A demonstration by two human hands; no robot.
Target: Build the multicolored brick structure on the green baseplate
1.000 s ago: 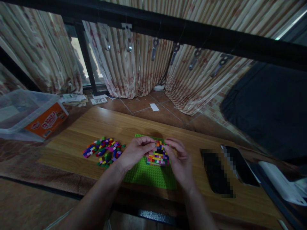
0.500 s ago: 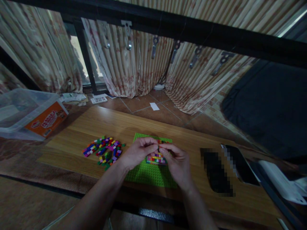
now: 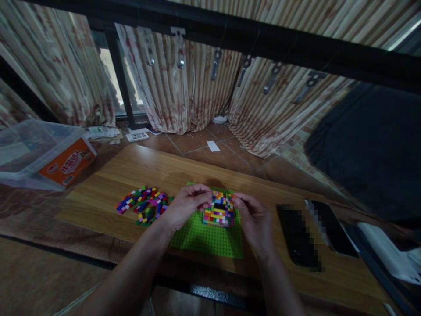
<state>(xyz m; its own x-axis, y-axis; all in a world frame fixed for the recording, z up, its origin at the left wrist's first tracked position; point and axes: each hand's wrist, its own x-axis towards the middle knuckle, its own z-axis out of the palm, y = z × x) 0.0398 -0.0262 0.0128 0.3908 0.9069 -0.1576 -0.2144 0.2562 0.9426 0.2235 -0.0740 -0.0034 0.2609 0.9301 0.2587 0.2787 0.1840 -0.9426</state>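
Observation:
A multicoloured build of small toy bricks (image 3: 218, 214), squarish with a dark gap in its middle, stands on a green studded baseplate (image 3: 210, 240). My left hand (image 3: 189, 204) is at the build's upper left edge, thumb and index finger pinched together. On the opposite side, my right hand (image 3: 255, 215) has its thumb and forefinger closed by the upper right corner. Whatever either pinch holds is too small or hidden to make out. Left of the baseplate lies a loose pile of coloured bricks (image 3: 146, 204), partly behind my left wrist.
The wooden table (image 3: 158, 164) carries two dark phone-like objects, partly pixelated, on the right: one nearer (image 3: 294, 237) and one farther (image 3: 335, 228). A clear plastic bin (image 3: 23, 171) with an orange label stands at the left. Metal hooks hang from a black bar (image 3: 204, 39).
My hands have moved apart from over the build's middle to its two sides, the right one going right. The brick build's top and dark gap now show.

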